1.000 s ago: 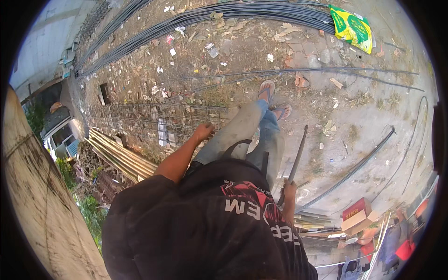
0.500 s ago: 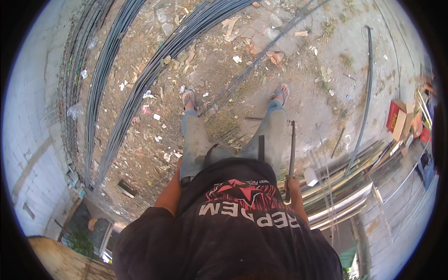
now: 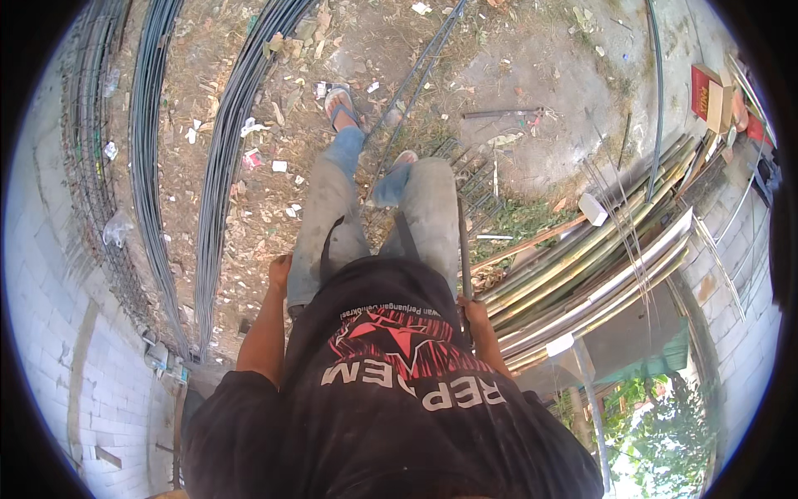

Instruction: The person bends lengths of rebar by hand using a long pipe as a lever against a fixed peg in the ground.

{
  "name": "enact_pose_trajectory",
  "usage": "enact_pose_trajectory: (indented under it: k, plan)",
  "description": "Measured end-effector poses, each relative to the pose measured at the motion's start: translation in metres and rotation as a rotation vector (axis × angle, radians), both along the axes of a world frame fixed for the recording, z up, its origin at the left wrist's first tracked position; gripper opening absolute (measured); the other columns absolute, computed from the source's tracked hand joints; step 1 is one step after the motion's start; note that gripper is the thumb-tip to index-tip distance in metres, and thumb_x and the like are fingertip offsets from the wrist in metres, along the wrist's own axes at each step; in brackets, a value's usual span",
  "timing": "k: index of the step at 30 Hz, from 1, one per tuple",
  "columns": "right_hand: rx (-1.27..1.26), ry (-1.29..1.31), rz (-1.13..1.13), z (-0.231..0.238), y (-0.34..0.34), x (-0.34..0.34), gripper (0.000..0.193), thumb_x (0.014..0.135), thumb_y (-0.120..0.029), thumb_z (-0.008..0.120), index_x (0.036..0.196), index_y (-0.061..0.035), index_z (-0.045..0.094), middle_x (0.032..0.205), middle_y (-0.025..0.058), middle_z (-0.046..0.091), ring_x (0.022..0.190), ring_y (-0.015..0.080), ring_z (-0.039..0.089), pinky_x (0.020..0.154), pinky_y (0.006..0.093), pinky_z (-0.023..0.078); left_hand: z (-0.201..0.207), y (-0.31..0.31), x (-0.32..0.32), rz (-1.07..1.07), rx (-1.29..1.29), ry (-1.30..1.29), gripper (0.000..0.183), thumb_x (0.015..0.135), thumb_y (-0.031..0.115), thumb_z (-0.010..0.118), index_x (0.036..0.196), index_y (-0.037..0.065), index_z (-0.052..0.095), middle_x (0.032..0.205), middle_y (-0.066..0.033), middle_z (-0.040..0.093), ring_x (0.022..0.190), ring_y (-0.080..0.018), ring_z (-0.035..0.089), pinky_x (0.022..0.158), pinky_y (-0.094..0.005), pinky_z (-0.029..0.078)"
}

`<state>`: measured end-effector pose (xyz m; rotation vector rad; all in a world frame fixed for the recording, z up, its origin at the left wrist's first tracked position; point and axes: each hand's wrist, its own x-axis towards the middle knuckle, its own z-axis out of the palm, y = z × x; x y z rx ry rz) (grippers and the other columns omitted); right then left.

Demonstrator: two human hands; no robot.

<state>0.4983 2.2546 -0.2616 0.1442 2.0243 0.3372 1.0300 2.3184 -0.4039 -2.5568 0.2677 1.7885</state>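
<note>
Right hand (image 3: 475,314) grips 1 steel rod (image 3: 462,241) at lower centre; keep it upright, clear of the leg.

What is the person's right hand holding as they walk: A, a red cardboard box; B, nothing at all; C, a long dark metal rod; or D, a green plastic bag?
C: the right hand is closed around a long dark metal rod that runs up alongside the right leg, while the left hand hangs empty by the left thigh.
</note>
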Motion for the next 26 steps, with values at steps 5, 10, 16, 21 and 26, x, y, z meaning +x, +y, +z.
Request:
enact_pose_trajectory:
  k: [5, 10, 16, 21, 26]
  plan:
    - [-0.185, -0.153, 0.131, -0.039, 0.009, 0.003, 0.023, 0.088, -0.021, 0.067, 0.083, -0.0002, 0.058, 0.058, 0.0032, 0.052, 0.043, 0.0129, 0.047, 0.039, 0.0303, 0.035, -0.048, 0.077, 0.011, 0.128, -0.224, 0.221, 0.039, 0.091, 0.033, 0.059, 0.100, -0.004, 0.068, 0.088, -0.0155, 0.071, 0.080, -0.0257, 0.066, 0.073, -0.0367, 0.050]
    - [-0.469, -0.108, 0.371, -0.102, 0.037, -0.032, 0.027, 0.090, -0.024, 0.065, 0.092, 0.0010, 0.055, 0.058, 0.0014, 0.049, 0.043, 0.0115, 0.045, 0.038, 0.0300, 0.035, -0.046, 0.090, -0.039, -0.155, -0.098, 0.228, 0.040, 0.091, 0.033, 0.059, 0.101, -0.005, 0.068, 0.089, -0.0162, 0.071, 0.081, -0.0266, 0.067, 0.074, -0.0366, 0.051]
    - [-0.555, -0.113, 0.535, -0.125, 0.037, -0.020, 0.046, 0.091, -0.037, 0.061, 0.099, 0.0080, 0.058, 0.077, 0.0278, 0.061, 0.077, 0.0453, 0.061, 0.070, 0.0471, 0.047, -0.006, 0.158, -0.007, -0.410, 0.006, 0.058, 0.041, 0.092, 0.033, 0.059, 0.103, -0.005, 0.068, 0.091, -0.0170, 0.072, 0.084, -0.0277, 0.068, 0.075, -0.0366, 0.051]
    - [-0.604, -0.086, 0.627, -0.172, 0.030, -0.018, 0.048, 0.093, -0.039, 0.057, 0.100, 0.0082, 0.058, 0.083, 0.0313, 0.062, 0.084, 0.0478, 0.062, 0.074, 0.0503, 0.048, 0.017, 0.145, 0.020, -0.477, 0.016, -0.223, 0.042, 0.092, 0.034, 0.059, 0.105, -0.005, 0.067, 0.094, -0.0180, 0.072, 0.087, -0.0289, 0.068, 0.077, -0.0369, 0.052]
    - [-0.364, -0.132, 0.714, -0.241, -0.014, -0.006, 0.051, 0.091, -0.044, 0.056, 0.108, 0.0041, 0.059, 0.104, 0.0309, 0.064, 0.100, 0.0469, 0.062, 0.088, 0.0520, 0.047, -0.017, 0.109, 0.048, -0.382, -0.116, -0.516, 0.044, 0.092, 0.043, 0.058, 0.109, 0.004, 0.070, 0.101, -0.0186, 0.072, 0.092, -0.0291, 0.070, 0.082, -0.0381, 0.051]
